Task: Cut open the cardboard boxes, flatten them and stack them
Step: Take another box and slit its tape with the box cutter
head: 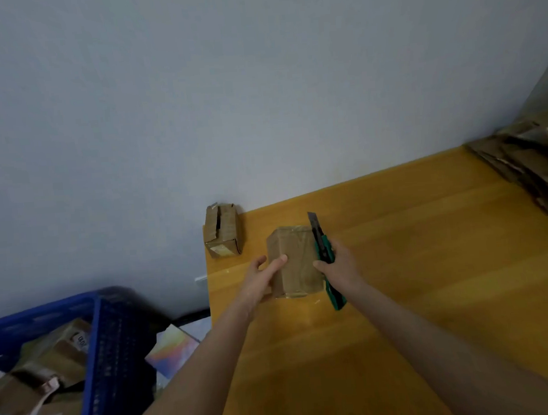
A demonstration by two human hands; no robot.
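Note:
A small taped cardboard box (297, 264) stands on the wooden table (432, 261) near its left end. My left hand (261, 279) holds the box's left side, thumb on top. My right hand (338, 264) grips a green utility knife (325, 259) against the box's right side, with the blade out and pointing away from me. A second small box (222, 230), its top slit open, sits at the table's far left corner by the wall. Flattened cardboard (529, 170) is stacked at the table's far right.
A blue plastic crate (107, 348) full of parcels and boxes stands on the floor to the left of the table. A colourful flat package (175, 347) lies between crate and table. A pale wall runs behind the table.

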